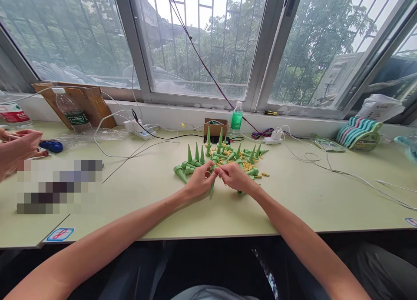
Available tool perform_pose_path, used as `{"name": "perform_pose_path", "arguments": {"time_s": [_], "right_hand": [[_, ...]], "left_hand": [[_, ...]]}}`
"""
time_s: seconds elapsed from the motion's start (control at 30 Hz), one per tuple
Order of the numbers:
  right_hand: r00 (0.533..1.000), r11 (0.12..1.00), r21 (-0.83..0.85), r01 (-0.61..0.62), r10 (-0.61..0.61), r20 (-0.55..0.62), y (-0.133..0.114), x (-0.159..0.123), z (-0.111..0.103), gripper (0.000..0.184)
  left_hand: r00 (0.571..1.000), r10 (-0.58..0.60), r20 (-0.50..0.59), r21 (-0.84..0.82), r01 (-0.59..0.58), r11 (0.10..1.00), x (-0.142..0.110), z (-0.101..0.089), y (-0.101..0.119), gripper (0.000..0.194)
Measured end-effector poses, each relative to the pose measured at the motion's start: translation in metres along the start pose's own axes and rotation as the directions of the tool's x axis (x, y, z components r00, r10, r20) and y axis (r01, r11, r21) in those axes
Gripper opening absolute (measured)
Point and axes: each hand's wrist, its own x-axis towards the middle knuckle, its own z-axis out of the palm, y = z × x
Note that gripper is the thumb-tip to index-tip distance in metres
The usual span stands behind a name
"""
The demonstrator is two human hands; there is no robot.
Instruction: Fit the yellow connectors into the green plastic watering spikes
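My left hand (200,180) is closed round a green plastic spike (212,190), whose tapered tip points down toward the table. Close against it, my right hand (235,177) pinches at the spike's upper end. Whatever sits between its fingertips is too small to make out. Just beyond both hands lies a pile of similar green spikes with ridged caps; some, like the green spike (189,154) at the left, stand point up, while others lie on their sides. Small yellow pieces (265,174) are scattered among them.
A bottle with a green label (236,118) and a small cardboard box (215,128) stand behind the pile. White cables (329,166) run across the right side. Turquoise hangers (358,134) are stacked at far right. Another person's hand (24,144) is at far left.
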Motion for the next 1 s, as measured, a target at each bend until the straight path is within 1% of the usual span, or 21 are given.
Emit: {"name": "perform_pose_path", "arguments": {"time_s": [0.27, 0.5, 0.67, 0.83, 1.0], "right_hand": [[1.000, 1.000, -0.007, -0.009, 0.009, 0.002, 0.0008, 0.0001, 0.0004, 0.048], [1.000, 1.000, -0.011, -0.005, 0.005, 0.011, 0.0016, -0.0001, -0.0001, 0.047], [1.000, 1.000, -0.021, -0.012, 0.013, 0.021, 0.0009, -0.0005, -0.0001, 0.048], [1.000, 0.999, -0.039, -0.008, 0.009, 0.022, 0.0015, -0.0010, 0.0000, 0.047], [1.000, 0.998, -0.055, -0.002, 0.004, 0.025, 0.0033, -0.0009, 0.0009, 0.046]], "left_hand": [[1.000, -0.006, 0.001, -0.012, 0.006, 1.000, -0.0004, 0.0001, -0.0009, 0.025], [0.999, -0.011, 0.032, 0.053, 0.009, 0.999, 0.0003, 0.0001, -0.0028, 0.025], [0.999, -0.012, 0.046, 0.051, 0.009, 0.999, 0.0004, -0.0002, -0.0040, 0.025], [0.998, -0.025, 0.049, 0.064, 0.022, 0.998, 0.0002, -0.0006, -0.0008, 0.024], [0.996, -0.040, 0.076, 0.071, 0.035, 0.997, -0.0002, -0.0015, 0.0040, 0.025]]}}
